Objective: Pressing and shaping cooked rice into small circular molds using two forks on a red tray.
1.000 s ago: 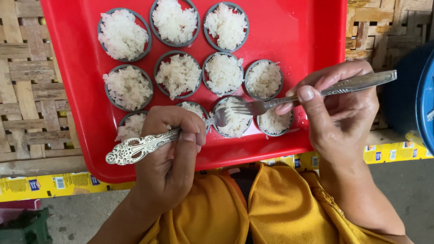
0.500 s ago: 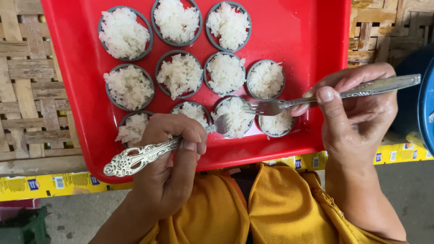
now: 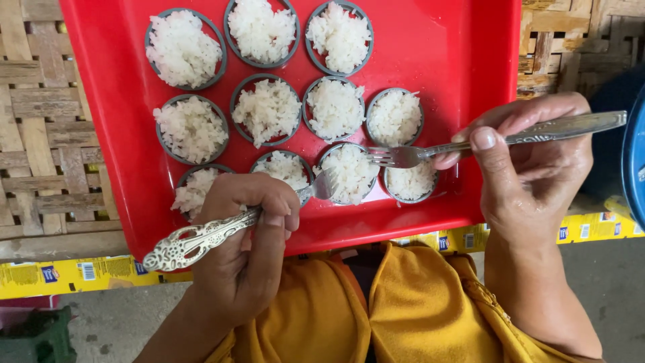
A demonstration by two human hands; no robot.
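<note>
Left hand [image 3: 245, 259]: fingers curled tight round an ornate silver spoon [image 3: 222, 232], thumb and forefinger pinching the handle near the neck. The decorated handle end sticks out toward the tray's near left corner; the bowl end rests at the rim of a rice cup [image 3: 351, 173] in the near row.

Right hand [image 3: 531, 165]: thumb and forefinger pinch a silver fork [image 3: 497, 140] mid-handle, other fingers folded under. Handle points out past the tray's right edge; tines lie over the same near-row cup, close to the spoon tip, both tools meeting above its rice.

The cup sits by the near edge of a red plastic tray [image 3: 463, 60], roughly centre-right. A smaller cup [image 3: 411, 181] is just beside it on the right, two more cups [image 3: 285, 168] to its left partly behind the left hand. Middle row has four cups, far row three, all round grey, heaped with white rice.

The tray rests on a woven bamboo surface [image 3: 40, 134]. Yellow clothing [image 3: 403, 309] shows below the tray's near edge, a blue object [image 3: 635, 168] at the right.
</note>
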